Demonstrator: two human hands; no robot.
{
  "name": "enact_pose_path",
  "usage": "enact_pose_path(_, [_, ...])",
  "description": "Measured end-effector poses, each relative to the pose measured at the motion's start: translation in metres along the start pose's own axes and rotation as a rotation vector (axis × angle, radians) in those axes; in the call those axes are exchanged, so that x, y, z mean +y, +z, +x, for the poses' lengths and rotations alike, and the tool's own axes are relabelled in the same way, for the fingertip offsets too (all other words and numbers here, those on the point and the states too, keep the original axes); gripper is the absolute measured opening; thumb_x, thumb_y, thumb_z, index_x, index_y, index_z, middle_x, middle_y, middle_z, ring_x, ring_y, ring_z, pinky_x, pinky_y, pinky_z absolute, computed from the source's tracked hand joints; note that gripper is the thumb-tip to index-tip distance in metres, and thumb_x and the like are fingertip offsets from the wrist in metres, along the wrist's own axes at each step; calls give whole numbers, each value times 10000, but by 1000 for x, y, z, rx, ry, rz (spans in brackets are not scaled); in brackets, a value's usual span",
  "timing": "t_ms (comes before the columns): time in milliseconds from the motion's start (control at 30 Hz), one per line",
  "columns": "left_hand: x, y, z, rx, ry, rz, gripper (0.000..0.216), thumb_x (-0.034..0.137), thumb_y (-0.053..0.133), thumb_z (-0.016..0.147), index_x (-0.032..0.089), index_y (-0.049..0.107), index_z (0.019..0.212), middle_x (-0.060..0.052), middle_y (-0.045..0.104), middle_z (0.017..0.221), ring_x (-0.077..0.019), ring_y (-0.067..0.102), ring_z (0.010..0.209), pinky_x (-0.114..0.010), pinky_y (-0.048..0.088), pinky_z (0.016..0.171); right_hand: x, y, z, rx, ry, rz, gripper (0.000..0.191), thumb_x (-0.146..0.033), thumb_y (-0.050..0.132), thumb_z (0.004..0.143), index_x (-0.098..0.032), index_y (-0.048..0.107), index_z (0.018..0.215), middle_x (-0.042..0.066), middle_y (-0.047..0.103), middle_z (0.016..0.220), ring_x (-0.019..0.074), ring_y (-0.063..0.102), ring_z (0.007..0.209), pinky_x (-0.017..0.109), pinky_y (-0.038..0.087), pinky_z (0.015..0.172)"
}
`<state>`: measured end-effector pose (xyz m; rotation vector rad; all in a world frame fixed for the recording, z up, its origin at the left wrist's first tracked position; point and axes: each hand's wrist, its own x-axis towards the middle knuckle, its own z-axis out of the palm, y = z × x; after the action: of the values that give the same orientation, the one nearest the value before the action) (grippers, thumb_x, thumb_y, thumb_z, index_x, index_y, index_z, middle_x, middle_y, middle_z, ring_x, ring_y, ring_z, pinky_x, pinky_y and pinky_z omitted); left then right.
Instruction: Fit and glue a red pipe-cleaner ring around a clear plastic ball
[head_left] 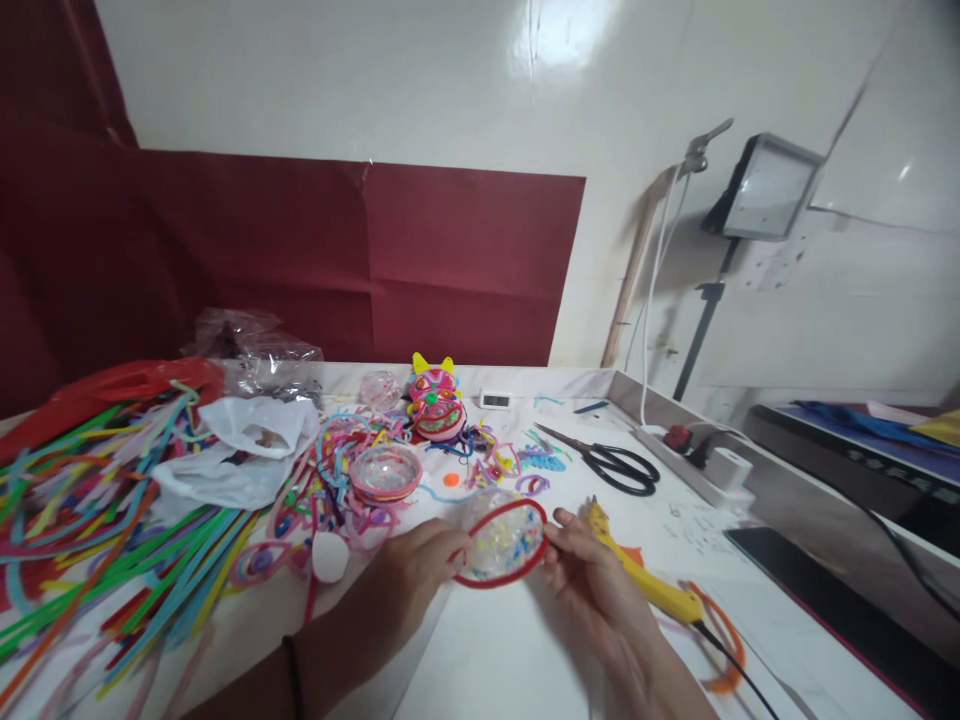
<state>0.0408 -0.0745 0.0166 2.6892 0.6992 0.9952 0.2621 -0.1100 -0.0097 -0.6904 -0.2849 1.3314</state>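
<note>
Both my hands hold a clear round disc with a red pipe-cleaner rim [501,543] and coloured specks inside, just above the white table. My left hand [418,570] pinches its left edge. My right hand [589,575] pinches its right edge, fingers closed on the red rim. A yellow glue gun [646,583] lies on the table right behind my right hand, its black cord trailing off to the lower right.
A pile of coloured pipe cleaners [105,520] covers the left of the table. Behind the disc sit a similar pink-rimmed disc [386,472], a colourful mask-like craft [435,400], black scissors [611,462], white plastic bags [240,450] and a small digital clock [495,400]. A power strip [697,455] lies at right.
</note>
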Motion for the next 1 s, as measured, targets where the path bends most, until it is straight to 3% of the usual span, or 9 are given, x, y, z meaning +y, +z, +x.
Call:
enact_pose_path(133, [4,0,2,33,4,6,181,81,486,888,162,628,965,-73,705,897,-178,676,848,-261,547,742,3,0,1,7,-16,14,446,2,787,539,-201,525,836,-79,590,544,79,571,391,143,520,392])
enact_pose_path(267, [5,-2,2,26,-24,-21,237,36,527,844,146,622,1032,-86,710,953,-184,678,892,-265,551,777,4,0,1,10,-9,18,444,8,780,543,-206,518,831,-80,592,556,79,572,395,145,521,391])
enact_pose_path(567, [-1,3,-2,38,-107,-54,333,20,566,795,202,631,1067,-63,708,1027,-194,657,965,-296,546,837,-2,-3,1,-6,44,5,442,19,785,560,-205,513,826,-73,608,581,88,598,419,163,551,423])
enact_pose_path(1000, [2,6,2,127,-211,-101,324,22,592,734,210,654,990,-39,712,961,-181,666,887,-304,540,819,-2,-1,0,-51,64,38,479,1,810,533,-214,488,815,-92,586,578,70,598,421,145,548,438])
